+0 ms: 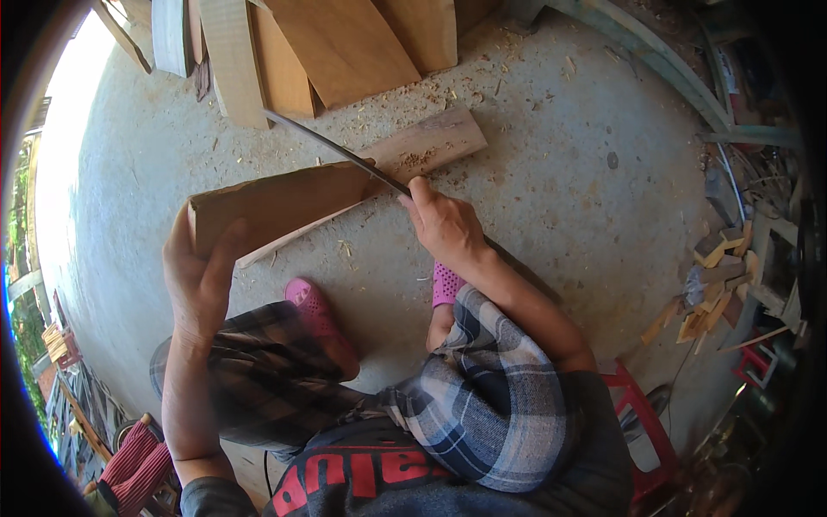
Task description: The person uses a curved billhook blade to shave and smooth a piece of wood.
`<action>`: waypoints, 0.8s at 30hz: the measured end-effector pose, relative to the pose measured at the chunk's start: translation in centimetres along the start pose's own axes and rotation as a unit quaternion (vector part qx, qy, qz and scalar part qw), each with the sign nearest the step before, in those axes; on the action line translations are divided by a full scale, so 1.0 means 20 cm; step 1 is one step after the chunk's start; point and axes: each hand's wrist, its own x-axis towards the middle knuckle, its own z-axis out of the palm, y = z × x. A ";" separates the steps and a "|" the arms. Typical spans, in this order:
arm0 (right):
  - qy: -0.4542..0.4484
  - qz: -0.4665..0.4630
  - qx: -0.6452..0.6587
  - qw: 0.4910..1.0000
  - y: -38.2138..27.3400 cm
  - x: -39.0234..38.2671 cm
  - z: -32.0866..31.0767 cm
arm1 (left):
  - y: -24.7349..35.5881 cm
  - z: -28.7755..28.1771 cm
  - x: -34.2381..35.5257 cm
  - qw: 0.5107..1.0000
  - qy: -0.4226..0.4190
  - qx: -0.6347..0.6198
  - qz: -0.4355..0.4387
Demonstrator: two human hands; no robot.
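My left hand (200, 280) grips the near left end of a thick brown wooden board (280, 202), fingers behind and thumb on the face. The board stands tilted on edge, its far end by a flat plank (435, 146) lying on the floor. My right hand (444, 222) is closed around a long, thin dark blade (332, 148), seen nearly edge-on. The blade points to the far left and crosses just past the board's far right end. Whether it touches the wood I cannot tell. Its handle is hidden in my fist. Small wood chips (413, 160) lie on the plank.
Several wide boards (345, 43) stand at the far side. Offcuts (715, 280) are piled at the right, below a greenish metal frame (655, 43). A red plastic stool (642, 422) is at the lower right. My feet wear pink shoes (319, 314). Shavings litter the concrete floor (551, 138).
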 end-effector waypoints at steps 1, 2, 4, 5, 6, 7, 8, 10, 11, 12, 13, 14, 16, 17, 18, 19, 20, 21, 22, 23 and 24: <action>-0.087 0.079 -0.033 0.993 0.00 0.01 0.00 | 0.00 0.00 0.01 1.000 0.006 0.005 -0.002; -0.062 0.049 -0.027 0.996 0.00 0.01 0.01 | 0.01 0.00 0.02 1.000 -0.004 0.011 0.003; -0.084 0.104 -0.055 0.989 0.00 0.02 0.01 | 0.02 0.00 0.03 1.000 -0.006 0.017 0.008; -0.067 0.068 -0.038 0.995 0.00 0.03 0.01 | 0.02 0.00 0.02 1.000 -0.003 0.020 0.020; -0.060 0.054 -0.039 0.996 -0.01 0.03 0.00 | 0.03 0.01 0.02 0.999 -0.009 0.016 0.027; -0.052 0.043 -0.045 0.997 -0.02 0.03 -0.01 | 0.03 0.02 0.02 0.999 -0.007 0.021 0.029; -0.056 0.041 -0.043 0.997 -0.03 0.02 -0.02 | 0.03 0.03 0.01 0.999 0.003 0.015 0.031; 0.046 -0.056 -0.002 0.997 -0.04 0.02 -0.03 | 0.03 0.03 -0.01 1.000 0.011 0.007 0.025; 0.022 -0.024 -0.007 0.999 -0.03 0.02 -0.03 | 0.03 0.03 -0.02 1.000 0.005 0.017 0.016; 0.025 -0.029 -0.001 0.999 -0.03 0.01 -0.02 | 0.02 0.02 -0.02 1.000 0.000 0.027 0.008; 0.013 -0.071 0.024 0.997 -0.01 0.01 -0.01 | 0.01 0.02 -0.03 1.000 0.000 0.028 0.006; 0.032 -0.037 0.006 0.999 0.01 0.01 0.00 | 0.01 0.02 -0.03 1.000 0.007 0.016 0.008; -0.078 0.140 -0.061 0.985 0.08 0.02 0.04 | -0.01 0.01 -0.03 0.999 0.022 0.007 0.024; -0.064 0.095 -0.041 0.993 0.13 0.01 0.07 | -0.01 0.01 -0.03 1.000 0.021 0.009 0.021; -0.078 0.098 -0.043 0.991 0.18 0.00 0.10 | -0.01 0.00 -0.02 1.000 0.017 0.010 0.013; -0.084 0.105 -0.041 0.990 0.22 -0.01 0.12 | -0.01 0.00 -0.02 1.000 0.017 -0.009 0.015; -0.095 0.110 -0.042 0.989 0.28 -0.03 0.15 | 0.00 -0.01 -0.01 1.000 0.019 -0.001 0.017; -0.090 0.095 -0.012 0.991 0.32 -0.06 0.18 | 0.01 -0.03 -0.01 1.000 0.001 -0.017 -0.004; -0.061 0.045 0.030 0.997 0.37 -0.08 0.20 | 0.02 -0.04 0.00 0.999 -0.028 -0.032 -0.034; -0.085 0.078 0.014 0.993 0.40 -0.12 0.22 | 0.04 -0.07 0.02 0.999 -0.016 -0.036 -0.023; -0.056 0.047 -0.014 0.997 0.43 -0.15 0.23 | 0.05 -0.11 0.04 0.994 -0.087 0.023 -0.065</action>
